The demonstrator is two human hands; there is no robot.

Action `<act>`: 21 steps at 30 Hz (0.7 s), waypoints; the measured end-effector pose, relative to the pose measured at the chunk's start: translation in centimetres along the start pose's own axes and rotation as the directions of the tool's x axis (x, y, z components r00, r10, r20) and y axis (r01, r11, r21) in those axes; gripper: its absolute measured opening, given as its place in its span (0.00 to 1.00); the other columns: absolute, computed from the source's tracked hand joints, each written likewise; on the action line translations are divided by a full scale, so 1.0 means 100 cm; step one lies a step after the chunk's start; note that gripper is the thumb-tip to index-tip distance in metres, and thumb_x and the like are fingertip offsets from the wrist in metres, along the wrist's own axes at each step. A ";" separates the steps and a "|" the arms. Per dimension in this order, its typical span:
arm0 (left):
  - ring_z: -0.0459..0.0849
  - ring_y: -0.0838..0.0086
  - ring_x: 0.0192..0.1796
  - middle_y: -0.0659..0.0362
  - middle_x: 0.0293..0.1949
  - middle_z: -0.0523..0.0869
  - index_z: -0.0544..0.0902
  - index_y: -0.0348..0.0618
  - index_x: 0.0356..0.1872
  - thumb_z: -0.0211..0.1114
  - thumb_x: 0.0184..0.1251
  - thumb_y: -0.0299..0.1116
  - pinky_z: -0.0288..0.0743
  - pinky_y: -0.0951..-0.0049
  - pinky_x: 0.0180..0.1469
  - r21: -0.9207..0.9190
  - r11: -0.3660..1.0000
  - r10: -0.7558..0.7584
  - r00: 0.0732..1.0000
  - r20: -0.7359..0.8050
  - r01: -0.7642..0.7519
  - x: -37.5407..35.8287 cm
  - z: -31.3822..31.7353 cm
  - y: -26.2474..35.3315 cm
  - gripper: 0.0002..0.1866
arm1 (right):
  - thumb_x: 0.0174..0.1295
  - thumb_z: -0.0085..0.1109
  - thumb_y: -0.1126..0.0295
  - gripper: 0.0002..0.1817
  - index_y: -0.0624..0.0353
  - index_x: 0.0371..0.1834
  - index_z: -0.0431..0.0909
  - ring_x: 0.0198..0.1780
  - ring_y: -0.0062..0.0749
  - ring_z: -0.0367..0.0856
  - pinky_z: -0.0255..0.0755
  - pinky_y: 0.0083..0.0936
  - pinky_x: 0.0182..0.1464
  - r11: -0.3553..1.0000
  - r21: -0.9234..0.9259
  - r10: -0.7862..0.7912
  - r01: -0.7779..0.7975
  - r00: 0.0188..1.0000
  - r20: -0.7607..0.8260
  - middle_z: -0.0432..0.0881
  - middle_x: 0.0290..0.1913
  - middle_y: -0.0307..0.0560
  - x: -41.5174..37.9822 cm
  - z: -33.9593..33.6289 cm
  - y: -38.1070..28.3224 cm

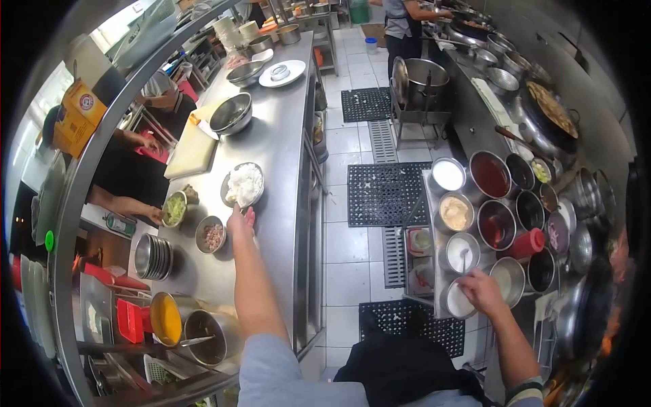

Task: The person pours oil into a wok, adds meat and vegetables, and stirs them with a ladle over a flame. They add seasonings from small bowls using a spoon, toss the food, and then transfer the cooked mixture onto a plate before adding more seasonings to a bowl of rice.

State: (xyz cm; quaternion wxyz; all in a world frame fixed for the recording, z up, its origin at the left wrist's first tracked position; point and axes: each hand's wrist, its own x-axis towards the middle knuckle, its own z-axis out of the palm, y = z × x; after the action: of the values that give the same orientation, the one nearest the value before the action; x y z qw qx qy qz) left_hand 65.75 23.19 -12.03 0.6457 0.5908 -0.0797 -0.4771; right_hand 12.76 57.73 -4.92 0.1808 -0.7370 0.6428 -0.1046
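Note:
My left hand [242, 224] reaches over the steel counter and grips the near rim of a metal bowl of white rice [244, 183]. Just left of it stand a small bowl of diced pinkish meat [211, 235] and a bowl of chopped greens [174, 209]. On my other side, my right hand [484, 293] is over a metal container of white powder [460, 299], fingers drawn together at its rim. What they pinch, if anything, is hidden. Right behind that container is another one of white powder with a spoon [464, 252].
A co-worker's hand [144, 209] touches the greens bowl from across the counter. Stacked metal bowls [153, 256] and a pot of yellow liquid [166, 317] stand at left. Sauce containers [489, 174] crowd the right cart. Black mats [386, 193] lie on the aisle floor.

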 end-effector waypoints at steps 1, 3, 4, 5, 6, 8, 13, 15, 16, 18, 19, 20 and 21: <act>0.84 0.65 0.34 0.49 0.44 0.77 0.68 0.27 0.52 0.62 0.64 0.37 0.79 0.73 0.31 0.001 1.000 0.000 1.000 -0.001 0.000 0.001 0.003 0.001 0.24 | 0.50 0.62 0.74 0.10 0.55 0.38 0.82 0.32 0.42 0.78 0.73 0.32 0.36 0.999 0.048 0.026 -0.019 0.988 -0.153 0.76 0.33 0.48 -0.002 0.000 0.004; 0.84 0.64 0.33 0.47 0.42 0.77 0.69 0.27 0.49 0.59 0.64 0.32 0.80 0.73 0.30 0.056 0.998 -0.004 0.999 -0.045 0.006 0.006 0.006 0.003 0.18 | 0.52 0.62 0.75 0.06 0.59 0.34 0.81 0.29 0.40 0.77 0.72 0.28 0.34 0.995 0.099 0.055 -0.026 0.952 -0.300 0.76 0.30 0.47 -0.003 -0.008 0.008; 0.84 0.64 0.33 0.47 0.42 0.77 0.69 0.27 0.49 0.59 0.64 0.32 0.80 0.73 0.30 0.056 0.998 -0.001 0.999 -0.047 0.004 0.007 0.007 0.005 0.18 | 0.54 0.60 0.75 0.05 0.61 0.35 0.80 0.29 0.34 0.76 0.71 0.25 0.33 0.984 0.125 0.168 -0.127 0.897 -0.409 0.77 0.31 0.45 -0.005 -0.019 0.009; 0.84 0.63 0.33 0.47 0.41 0.78 0.69 0.27 0.48 0.58 0.64 0.30 0.80 0.73 0.30 0.078 0.997 -0.014 0.998 -0.054 0.019 0.010 0.007 0.005 0.17 | 0.57 0.59 0.76 0.05 0.63 0.36 0.80 0.29 0.28 0.75 0.70 0.23 0.33 0.961 0.162 0.276 -0.224 0.817 -0.506 0.77 0.31 0.42 -0.006 -0.028 0.010; 0.84 0.63 0.32 0.46 0.41 0.78 0.69 0.27 0.48 0.58 0.63 0.28 0.81 0.73 0.30 0.101 0.994 -0.031 0.998 -0.061 0.037 0.011 0.007 0.005 0.16 | 0.57 0.59 0.76 0.05 0.63 0.36 0.80 0.29 0.28 0.75 0.70 0.23 0.33 0.961 0.161 0.276 -0.225 0.818 -0.504 0.77 0.31 0.42 -0.005 -0.036 0.011; 0.84 0.64 0.31 0.47 0.40 0.79 0.70 0.28 0.48 0.56 0.62 0.25 0.82 0.74 0.29 0.098 0.994 -0.036 0.996 -0.083 0.044 0.008 0.004 0.000 0.15 | 0.62 0.56 0.75 0.05 0.64 0.38 0.78 0.32 0.19 0.74 0.69 0.17 0.35 0.695 0.685 0.653 -0.217 0.590 -0.475 0.78 0.31 0.37 -0.003 -0.056 0.020; 0.82 0.72 0.39 0.56 0.39 0.82 0.78 0.39 0.43 0.57 0.60 0.24 0.82 0.78 0.36 -0.007 1.000 -0.028 0.990 0.140 0.030 -0.004 -0.059 -0.033 0.10 | 0.64 0.54 0.72 0.06 0.64 0.38 0.77 0.28 0.18 0.75 0.69 0.15 0.32 0.720 0.694 0.612 -0.002 0.471 -0.635 0.80 0.28 0.38 0.049 -0.108 0.022; 0.82 0.74 0.35 0.55 0.38 0.83 0.78 0.33 0.43 0.58 0.62 0.27 0.80 0.81 0.32 0.018 1.000 -0.018 0.999 0.038 0.017 -0.067 -0.070 -0.033 0.11 | 0.64 0.54 0.72 0.06 0.63 0.37 0.77 0.28 0.20 0.78 0.71 0.17 0.31 0.680 0.731 0.623 0.063 0.475 -0.621 0.82 0.29 0.41 0.083 -0.106 0.036; 0.82 0.71 0.34 0.55 0.37 0.82 0.77 0.33 0.43 0.57 0.61 0.28 0.80 0.78 0.30 0.118 0.990 -0.066 0.991 -0.116 0.080 -0.085 -0.075 -0.034 0.11 | 0.63 0.55 0.72 0.05 0.63 0.36 0.77 0.29 0.21 0.80 0.72 0.19 0.30 0.709 0.697 0.578 0.107 0.477 -0.662 0.83 0.29 0.42 0.101 -0.099 0.046; 0.81 0.69 0.31 0.55 0.34 0.80 0.77 0.37 0.37 0.56 0.58 0.28 0.81 0.75 0.28 0.230 0.972 -0.030 0.995 -0.092 0.051 -0.119 -0.104 -0.045 0.08 | 0.60 0.58 0.71 0.06 0.62 0.35 0.78 0.30 0.26 0.83 0.72 0.22 0.29 0.817 0.571 0.468 0.082 0.485 -0.739 0.83 0.26 0.46 0.137 -0.085 0.063; 0.80 0.70 0.30 0.55 0.33 0.79 0.76 0.38 0.36 0.56 0.58 0.27 0.81 0.74 0.28 0.286 0.958 -0.027 0.999 -0.047 0.040 -0.142 -0.111 -0.047 0.06 | 0.59 0.58 0.70 0.06 0.61 0.33 0.78 0.30 0.31 0.84 0.73 0.26 0.30 0.840 0.540 0.447 0.051 0.498 -0.743 0.83 0.26 0.48 0.152 -0.076 0.070; 0.79 0.70 0.29 0.56 0.32 0.78 0.75 0.39 0.35 0.56 0.58 0.27 0.81 0.74 0.28 0.302 0.952 -0.031 0.998 -0.051 0.045 -0.169 -0.109 -0.050 0.05 | 0.57 0.59 0.69 0.06 0.60 0.32 0.78 0.30 0.37 0.84 0.73 0.30 0.32 0.861 0.507 0.427 0.019 0.514 -0.744 0.82 0.25 0.51 0.163 -0.070 0.074; 0.79 0.71 0.28 0.56 0.31 0.78 0.74 0.40 0.34 0.56 0.57 0.27 0.80 0.74 0.27 0.320 0.946 -0.036 0.998 -0.060 0.054 -0.197 -0.108 -0.053 0.05 | 0.57 0.59 0.69 0.06 0.60 0.32 0.78 0.30 0.37 0.84 0.73 0.30 0.32 0.858 0.514 0.434 0.014 0.516 -0.739 0.82 0.25 0.51 0.170 -0.066 0.074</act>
State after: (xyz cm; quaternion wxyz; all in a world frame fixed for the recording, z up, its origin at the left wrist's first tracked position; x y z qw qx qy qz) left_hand 59.71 45.48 -10.51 0.5317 0.7022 -0.1257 -0.4566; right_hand 6.03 39.28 -3.20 0.0323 -0.4450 0.6923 -0.5671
